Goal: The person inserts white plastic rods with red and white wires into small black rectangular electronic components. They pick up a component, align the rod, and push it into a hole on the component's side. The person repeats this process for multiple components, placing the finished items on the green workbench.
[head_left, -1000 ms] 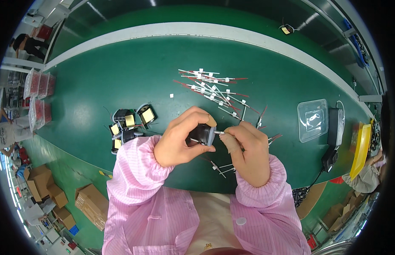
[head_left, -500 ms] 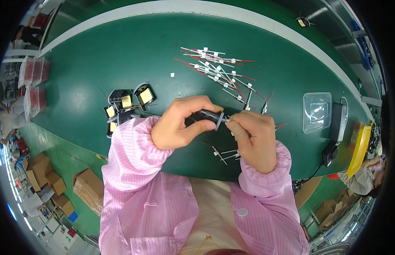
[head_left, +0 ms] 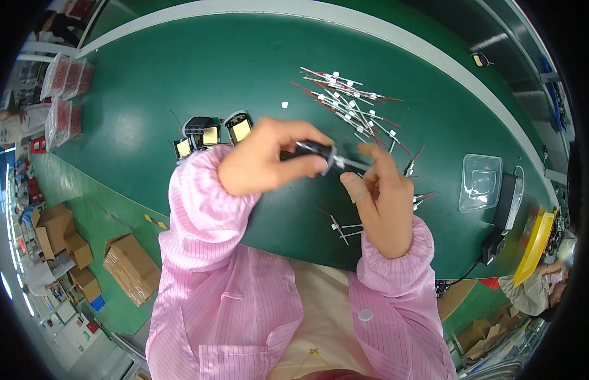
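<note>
My left hand [head_left: 259, 158] grips a black cylindrical part [head_left: 312, 150] with a grey flange at its right end. From that flange a pale sleeved wire [head_left: 353, 163] sticks out to the right, blurred by motion. Around its free end, thumb and fingers of my right hand [head_left: 384, 199] are spread apart, and they look clear of it. A tan wrap circles the right thumb. Beyond my hands lies a loose pile of red wires with white sleeves and white connectors [head_left: 351, 104]. A few more such wires [head_left: 338, 227] rest between my right hand and the near table edge.
Several black curved parts with yellow pads [head_left: 210, 135] sit left of my left hand. A clear plastic tray [head_left: 480, 182] and a black device with a cord [head_left: 500, 218] are at the right. Clear boxes of red items [head_left: 68, 77] stand far left. Cardboard boxes [head_left: 131, 269] are on the floor.
My right hand's fingers have parted from their pinch at the flange. More of the pale sleeved wire now shows. The whole view has shifted, so the table items appear farther right.
</note>
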`<move>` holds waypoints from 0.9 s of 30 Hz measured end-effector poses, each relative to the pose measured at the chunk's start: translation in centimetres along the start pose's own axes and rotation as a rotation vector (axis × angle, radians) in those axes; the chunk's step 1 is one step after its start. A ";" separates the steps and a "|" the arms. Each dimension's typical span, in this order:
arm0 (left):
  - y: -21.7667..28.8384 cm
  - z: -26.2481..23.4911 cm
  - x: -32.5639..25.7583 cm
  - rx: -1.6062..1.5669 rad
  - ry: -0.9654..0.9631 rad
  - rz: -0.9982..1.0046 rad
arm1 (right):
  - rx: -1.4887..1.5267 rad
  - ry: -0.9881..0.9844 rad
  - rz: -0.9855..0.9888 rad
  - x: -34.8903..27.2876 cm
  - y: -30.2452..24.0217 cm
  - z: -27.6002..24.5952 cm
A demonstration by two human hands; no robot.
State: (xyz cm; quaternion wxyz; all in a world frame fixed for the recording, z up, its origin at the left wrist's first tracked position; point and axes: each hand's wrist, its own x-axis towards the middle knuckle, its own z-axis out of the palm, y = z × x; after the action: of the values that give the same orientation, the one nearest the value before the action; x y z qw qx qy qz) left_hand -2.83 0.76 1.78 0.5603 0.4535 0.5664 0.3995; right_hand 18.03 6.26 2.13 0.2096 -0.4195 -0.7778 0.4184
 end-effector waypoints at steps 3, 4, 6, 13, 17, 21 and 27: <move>1.1 -2.1 0.7 -0.047 0.222 -0.031 | -0.249 -0.050 -0.011 0.0 0.9 -0.5; 0.2 -2.5 1.0 -0.127 0.363 0.114 | -0.356 -0.036 -0.087 -0.1 1.5 -0.2; -0.7 -3.0 1.5 -0.162 0.578 0.372 | -0.477 -0.042 -0.162 -0.2 1.8 0.1; -0.6 -5.7 -0.8 0.817 0.660 0.283 | -0.590 -0.101 -0.126 -0.6 2.8 0.6; -1.9 -6.3 -2.4 1.160 0.424 -0.046 | -0.608 -0.037 -0.178 -0.4 2.4 0.8; -1.3 -5.9 -1.7 1.081 0.523 -0.012 | -0.338 0.106 -0.127 0.0 1.7 0.6; -0.2 -2.2 0.0 0.258 0.425 0.403 | 0.327 0.208 0.036 -0.3 0.8 -0.1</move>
State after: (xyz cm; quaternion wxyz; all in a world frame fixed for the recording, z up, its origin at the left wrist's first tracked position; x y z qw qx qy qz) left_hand -5.07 0.84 1.65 0.2769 0.5303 0.6155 0.5131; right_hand 18.62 6.33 1.51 0.3467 -0.4348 -0.6659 0.4973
